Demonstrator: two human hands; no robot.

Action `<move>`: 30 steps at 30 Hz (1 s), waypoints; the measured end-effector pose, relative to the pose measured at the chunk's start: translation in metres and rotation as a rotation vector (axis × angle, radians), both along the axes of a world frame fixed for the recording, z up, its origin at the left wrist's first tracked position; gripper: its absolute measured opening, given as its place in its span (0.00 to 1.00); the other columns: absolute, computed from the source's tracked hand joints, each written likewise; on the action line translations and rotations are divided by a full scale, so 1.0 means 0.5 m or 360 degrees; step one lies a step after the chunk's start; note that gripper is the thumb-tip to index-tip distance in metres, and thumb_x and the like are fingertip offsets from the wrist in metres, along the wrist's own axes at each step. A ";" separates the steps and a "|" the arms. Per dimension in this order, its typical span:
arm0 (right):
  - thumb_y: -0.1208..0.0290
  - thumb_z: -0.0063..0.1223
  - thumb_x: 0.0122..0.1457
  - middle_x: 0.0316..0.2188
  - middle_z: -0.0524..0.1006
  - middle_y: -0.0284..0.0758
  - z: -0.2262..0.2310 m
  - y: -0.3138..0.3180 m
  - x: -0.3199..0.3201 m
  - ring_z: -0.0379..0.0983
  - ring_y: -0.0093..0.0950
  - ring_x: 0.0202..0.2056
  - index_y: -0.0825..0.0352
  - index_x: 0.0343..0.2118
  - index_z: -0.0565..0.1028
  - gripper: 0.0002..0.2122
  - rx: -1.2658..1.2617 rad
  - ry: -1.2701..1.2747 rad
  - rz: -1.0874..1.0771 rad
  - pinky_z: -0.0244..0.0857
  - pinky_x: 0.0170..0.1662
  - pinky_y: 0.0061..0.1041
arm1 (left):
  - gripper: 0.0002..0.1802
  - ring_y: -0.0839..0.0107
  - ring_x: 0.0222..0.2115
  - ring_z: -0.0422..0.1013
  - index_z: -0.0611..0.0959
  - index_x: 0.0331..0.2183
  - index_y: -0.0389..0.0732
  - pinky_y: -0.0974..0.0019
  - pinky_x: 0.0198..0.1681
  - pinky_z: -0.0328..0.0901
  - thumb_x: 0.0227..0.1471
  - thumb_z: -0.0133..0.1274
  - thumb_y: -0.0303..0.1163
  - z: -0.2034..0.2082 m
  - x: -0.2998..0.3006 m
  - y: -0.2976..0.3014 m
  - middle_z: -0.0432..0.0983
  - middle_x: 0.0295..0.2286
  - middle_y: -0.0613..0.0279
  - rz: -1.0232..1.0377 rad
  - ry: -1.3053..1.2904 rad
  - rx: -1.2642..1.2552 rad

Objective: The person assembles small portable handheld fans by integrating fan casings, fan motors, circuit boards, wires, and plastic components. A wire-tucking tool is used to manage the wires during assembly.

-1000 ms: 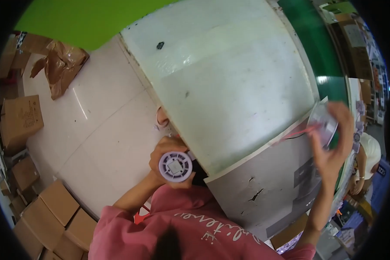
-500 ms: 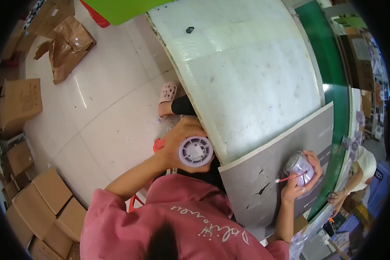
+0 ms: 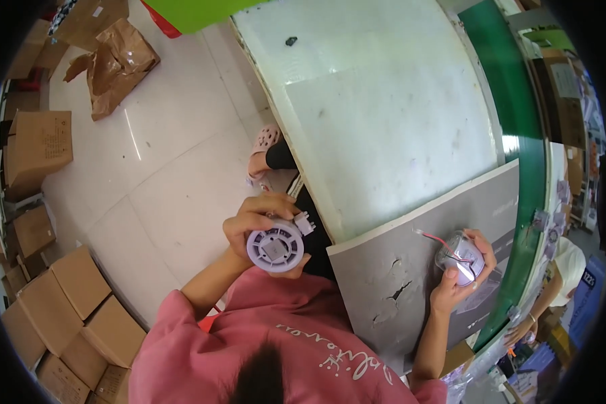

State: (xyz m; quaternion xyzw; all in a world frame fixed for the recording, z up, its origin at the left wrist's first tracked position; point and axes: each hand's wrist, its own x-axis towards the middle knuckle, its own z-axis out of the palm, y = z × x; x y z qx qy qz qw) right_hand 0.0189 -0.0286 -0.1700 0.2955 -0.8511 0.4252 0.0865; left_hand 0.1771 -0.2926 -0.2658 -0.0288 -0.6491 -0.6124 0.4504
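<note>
Close to my body, my left hand [image 3: 249, 219] is wrapped round a lavender plastic part with a round spoked face [image 3: 275, 251]. A small pale block [image 3: 305, 223] with prongs juts out at its right side. Over the grey board, my right hand [image 3: 446, 296] grips a rounded lavender housing with a clear, shiny top [image 3: 459, 254]. From that housing a red wire [image 3: 435, 238] with a small white plug sticks out to the upper left, and a dark wire lies along its side. The two parts are well apart.
A torn grey board [image 3: 384, 269] lies on the near end of the pale worktable [image 3: 384, 121]. Green surface [image 3: 512, 101] runs along its right. Cardboard boxes [image 3: 67, 289] and a crumpled brown bag [image 3: 120, 67] stand left. Another person's hand [image 3: 520, 331] works at far right.
My left hand has shifted left and turned its part, so the pale block now shows. My right hand has turned the housing, and its wire now points up and left.
</note>
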 end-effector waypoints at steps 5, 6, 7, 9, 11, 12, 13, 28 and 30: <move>0.44 0.55 0.54 0.44 0.69 0.48 -0.006 0.008 0.001 0.68 0.37 0.46 0.72 0.50 0.62 0.34 -0.0076 -0.0075 -0.0083 0.62 0.52 0.37 | 0.41 0.56 0.32 0.73 0.64 0.42 0.44 0.49 0.44 0.68 0.25 0.72 0.29 -0.011 -0.012 -0.001 0.71 0.36 0.48 -0.0013 -0.0044 -0.0058; 0.44 0.55 0.54 0.44 0.69 0.48 -0.007 0.006 0.003 0.68 0.37 0.46 0.72 0.50 0.62 0.34 -0.0071 -0.0081 -0.0089 0.62 0.52 0.37 | 0.41 0.56 0.32 0.73 0.64 0.42 0.44 0.49 0.44 0.68 0.25 0.72 0.29 -0.014 -0.017 -0.001 0.71 0.36 0.48 -0.0018 -0.0050 -0.0053; 0.44 0.55 0.54 0.44 0.69 0.48 -0.004 0.004 0.003 0.68 0.37 0.45 0.73 0.49 0.62 0.34 -0.0074 -0.0067 -0.0079 0.62 0.51 0.36 | 0.41 0.56 0.32 0.73 0.65 0.42 0.43 0.50 0.43 0.68 0.25 0.72 0.29 -0.015 -0.025 -0.002 0.71 0.35 0.48 -0.0017 0.0008 -0.0068; 0.44 0.56 0.54 0.44 0.69 0.49 -0.002 0.002 0.004 0.68 0.37 0.44 0.73 0.49 0.61 0.34 -0.0072 -0.0055 -0.0074 0.63 0.50 0.36 | 0.41 0.57 0.31 0.73 0.65 0.42 0.43 0.50 0.42 0.69 0.25 0.72 0.29 -0.016 -0.033 0.001 0.71 0.35 0.48 -0.0020 0.0064 -0.0078; 0.45 0.56 0.54 0.44 0.68 0.50 -0.001 0.003 0.006 0.68 0.38 0.44 0.73 0.49 0.60 0.34 -0.0085 -0.0083 -0.0067 0.63 0.50 0.36 | 0.42 0.58 0.30 0.73 0.65 0.43 0.43 0.50 0.41 0.69 0.26 0.72 0.29 -0.017 -0.036 0.008 0.72 0.34 0.48 0.0023 0.0121 0.0015; 0.45 0.56 0.54 0.44 0.68 0.50 -0.003 0.004 0.007 0.68 0.38 0.44 0.73 0.49 0.60 0.34 -0.0081 -0.0086 -0.0067 0.63 0.50 0.36 | 0.42 0.58 0.30 0.73 0.65 0.43 0.43 0.50 0.41 0.69 0.26 0.72 0.29 -0.015 -0.033 0.007 0.72 0.34 0.48 0.0024 0.0118 0.0020; 0.43 0.56 0.54 0.44 0.69 0.49 -0.006 0.006 0.008 0.68 0.38 0.45 0.72 0.49 0.61 0.35 -0.0081 -0.0075 -0.0075 0.63 0.51 0.37 | 0.42 0.58 0.30 0.72 0.65 0.43 0.42 0.50 0.41 0.69 0.25 0.72 0.29 -0.010 -0.032 0.004 0.72 0.33 0.49 0.0003 0.0079 0.0018; 0.43 0.60 0.51 0.45 0.70 0.49 -0.010 0.015 0.002 0.68 0.37 0.46 0.71 0.51 0.62 0.37 -0.0185 -0.0104 -0.0061 0.63 0.52 0.35 | 0.27 0.50 0.29 0.72 0.75 0.39 0.37 0.50 0.36 0.71 0.38 0.70 0.35 -0.017 -0.034 -0.070 0.73 0.34 0.48 -0.0155 0.0087 -0.0612; 0.40 0.58 0.51 0.43 0.70 0.50 -0.009 0.007 0.003 0.69 0.38 0.44 0.72 0.48 0.62 0.37 -0.0141 -0.0058 -0.0134 0.63 0.51 0.38 | 0.26 0.50 0.29 0.72 0.75 0.38 0.37 0.51 0.36 0.71 0.38 0.68 0.34 -0.006 -0.039 -0.057 0.73 0.34 0.48 -0.0137 0.0083 -0.0480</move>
